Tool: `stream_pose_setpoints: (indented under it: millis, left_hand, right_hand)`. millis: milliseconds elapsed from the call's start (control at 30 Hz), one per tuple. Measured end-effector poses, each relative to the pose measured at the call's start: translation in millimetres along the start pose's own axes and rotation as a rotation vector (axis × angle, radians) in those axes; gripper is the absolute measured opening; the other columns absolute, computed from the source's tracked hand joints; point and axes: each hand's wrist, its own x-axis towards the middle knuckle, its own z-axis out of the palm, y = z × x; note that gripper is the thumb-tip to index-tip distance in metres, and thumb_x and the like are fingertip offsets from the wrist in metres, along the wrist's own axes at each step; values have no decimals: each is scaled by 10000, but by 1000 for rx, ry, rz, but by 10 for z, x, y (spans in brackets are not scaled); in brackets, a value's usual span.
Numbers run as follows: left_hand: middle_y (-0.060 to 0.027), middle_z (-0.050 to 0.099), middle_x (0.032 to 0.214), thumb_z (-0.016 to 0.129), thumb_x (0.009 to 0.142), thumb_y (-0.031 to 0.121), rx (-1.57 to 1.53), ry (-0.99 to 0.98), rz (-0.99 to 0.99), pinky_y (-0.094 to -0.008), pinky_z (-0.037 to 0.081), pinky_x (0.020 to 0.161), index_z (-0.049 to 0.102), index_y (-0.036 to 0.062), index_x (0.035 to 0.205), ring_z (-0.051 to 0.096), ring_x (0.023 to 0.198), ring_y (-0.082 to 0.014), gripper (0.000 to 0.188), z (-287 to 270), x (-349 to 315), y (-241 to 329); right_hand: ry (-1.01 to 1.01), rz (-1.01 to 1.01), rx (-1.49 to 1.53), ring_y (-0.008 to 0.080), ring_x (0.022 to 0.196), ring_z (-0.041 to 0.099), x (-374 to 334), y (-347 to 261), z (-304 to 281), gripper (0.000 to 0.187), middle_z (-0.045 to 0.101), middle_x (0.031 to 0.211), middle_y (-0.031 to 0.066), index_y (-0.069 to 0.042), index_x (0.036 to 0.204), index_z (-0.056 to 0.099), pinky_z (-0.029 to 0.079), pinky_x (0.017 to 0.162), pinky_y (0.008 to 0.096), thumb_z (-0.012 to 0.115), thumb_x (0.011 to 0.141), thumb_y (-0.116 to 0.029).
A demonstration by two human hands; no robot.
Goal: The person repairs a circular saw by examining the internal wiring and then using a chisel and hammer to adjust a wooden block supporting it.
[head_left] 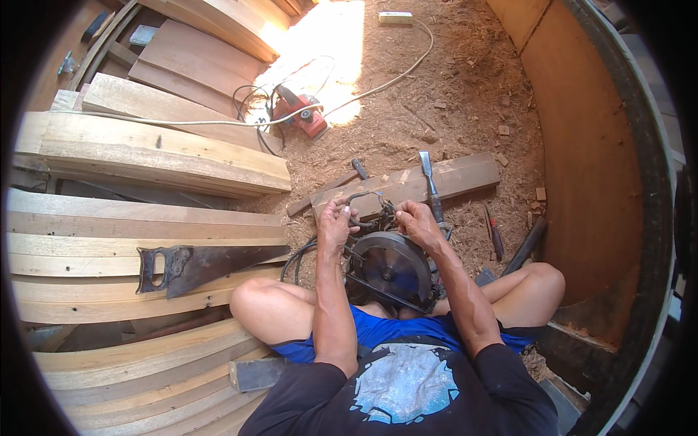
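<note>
A circular saw rests in my lap between my crossed legs, its round blade facing up. My left hand is closed on a dark power cable, whose thin wire ends stick out above the saw. My right hand is pinched close to the loose wires at the saw's far end; what its fingertips hold is too small to make out. Just beyond the hands lies a wooden beam. A chisel leans across it beside my right hand, and a dark-handled tool lies at its far edge.
Stacked planks fill the left side, with a handsaw on them. A red power planer and a pale extension cord lie ahead on shavings. A red-handled tool lies at right, before a curved wooden panel.
</note>
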Motion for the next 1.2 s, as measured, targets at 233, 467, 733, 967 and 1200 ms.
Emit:
stream_pose_setpoints:
  millis: [233, 467, 733, 967, 1200]
  left_hand:
    - [-73, 690, 927, 566, 1044, 139, -12, -7, -4, -274, 611, 608, 569, 66, 1260, 692, 765, -140, 228, -3, 16, -21]
    - [-73, 690, 925, 569, 1042, 141, -15, -12, 1, -269, 611, 603, 568, 67, 1257, 692, 761, -138, 227, -2, 2, -4]
    - [-79, 698, 927, 573, 1038, 131, -28, -8, 5, -258, 606, 581, 577, 65, 1235, 692, 743, -130, 208, -4, 11, -21]
    - [-71, 707, 919, 563, 1041, 129, -3, -11, 11, -249, 599, 574, 580, 65, 1231, 688, 730, -117, 201, 1, 37, -30]
    - [-59, 716, 915, 558, 1046, 141, 17, -11, 14, -244, 580, 587, 590, 73, 1226, 682, 728, -105, 195, 5, 49, -31]
  right_hand:
    - [-2, 17, -1, 84, 627, 549, -13, -11, -2, 145, 595, 709, 1, -12, 956, 639, 446, 588, 262, 571, 979, -138]
    - [-6, 14, 15, 94, 620, 559, -18, -27, -2, 140, 599, 710, 12, 1, 936, 635, 457, 581, 274, 572, 973, -118]
    - [-1, 10, -6, 97, 636, 568, -5, 0, 3, 143, 606, 718, 17, -3, 936, 634, 465, 598, 275, 567, 968, -125]
    - [-5, 14, -12, 96, 626, 570, -17, -20, -11, 138, 603, 703, 20, -5, 936, 631, 465, 591, 276, 567, 967, -124]
    - [-4, -8, 2, 102, 615, 573, -11, 3, -11, 143, 603, 694, 22, -2, 937, 632, 467, 581, 280, 570, 966, -128]
